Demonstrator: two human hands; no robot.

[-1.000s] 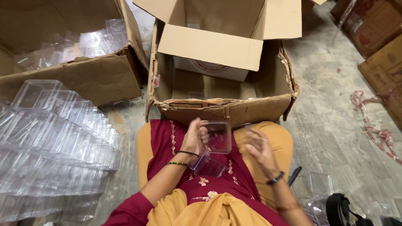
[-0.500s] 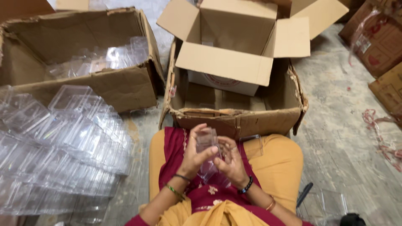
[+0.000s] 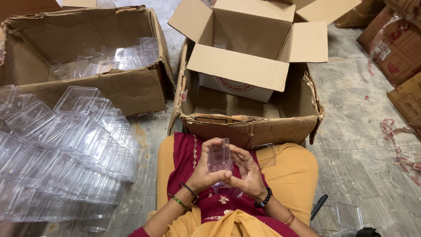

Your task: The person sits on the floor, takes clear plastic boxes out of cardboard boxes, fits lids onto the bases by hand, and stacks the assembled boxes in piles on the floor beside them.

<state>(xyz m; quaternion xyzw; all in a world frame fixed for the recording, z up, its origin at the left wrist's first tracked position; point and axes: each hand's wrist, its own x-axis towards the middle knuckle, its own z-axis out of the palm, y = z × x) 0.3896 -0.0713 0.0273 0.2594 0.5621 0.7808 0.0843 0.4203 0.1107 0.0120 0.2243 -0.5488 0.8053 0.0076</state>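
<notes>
Over the lap, both hands meet around a small clear plastic box [image 3: 219, 157]: the left hand [image 3: 205, 172] wraps its left side with fingers curled over the top, the right hand [image 3: 247, 173] presses against its right side. Another clear lid [image 3: 264, 155] rests on the right thigh. Ahead sits an open cardboard carton [image 3: 250, 125]; stacked clear containers [image 3: 66, 149] lie to the left.
</notes>
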